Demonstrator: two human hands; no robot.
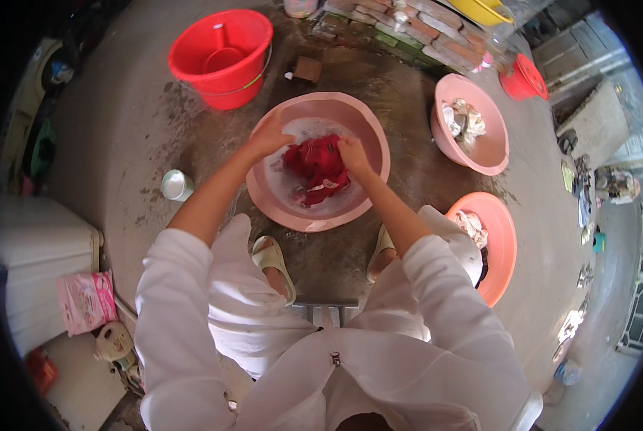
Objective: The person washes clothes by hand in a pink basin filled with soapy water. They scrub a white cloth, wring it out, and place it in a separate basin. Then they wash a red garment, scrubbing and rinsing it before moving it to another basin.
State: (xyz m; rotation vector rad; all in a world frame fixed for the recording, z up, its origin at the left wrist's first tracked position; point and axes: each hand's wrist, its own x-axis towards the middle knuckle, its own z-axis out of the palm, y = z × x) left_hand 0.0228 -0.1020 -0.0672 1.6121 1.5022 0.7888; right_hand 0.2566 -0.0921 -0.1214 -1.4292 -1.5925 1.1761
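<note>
A pink plastic basin [376,161] with sudsy water stands on the wet floor before me. Wet red cloth [316,161] lies in the water. My right hand [354,153] grips the upper right part of the cloth between thumb and fingers. My left hand [270,136] is over the basin's left side with thumb and fingers apart, close to the cloth's upper left edge; it holds nothing that I can see. A tub of white powder [177,186] stands on the floor left of the basin.
A red bucket [222,86] with a red dipper [222,56] inside stands upper left. On the right are a pink basin [469,156] and an orange basin [502,253], both holding cloth. A low brick wall [424,32] runs behind. A white appliance [46,248] is at the left.
</note>
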